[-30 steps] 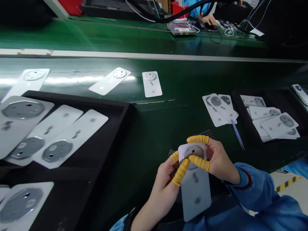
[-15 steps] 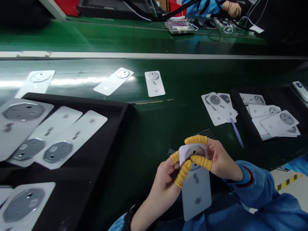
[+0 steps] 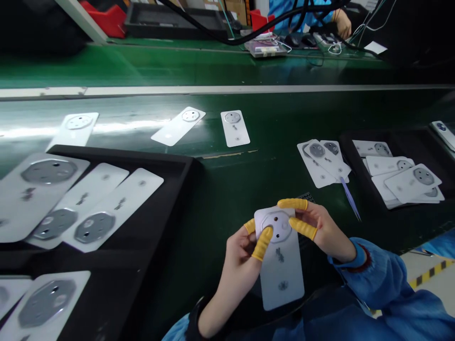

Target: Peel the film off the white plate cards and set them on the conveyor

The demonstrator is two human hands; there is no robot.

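Observation:
My hands hold a long white card upright in front of me, with a round silver-grey socket-shaped film at its top end. My left hand grips its left edge, a yellow finger cot pressing on the film. My right hand pinches the top corner with two yellow-cotted fingers. Three similar cards lie on the green belt ahead. A small overlapping pile of cards lies to the right of my hands, with blue-handled tweezers beside it.
A black tray of large cards sits at my left, and another black tray holds stacked cards at the right. A dark perforated mat lies under my right hand. Beyond the belt, a co-worker's hand works near cables and a mouse.
The card and both hands have shifted slightly left. My fingers have moved apart, and more of the round film now shows. The head view has also tilted a little.

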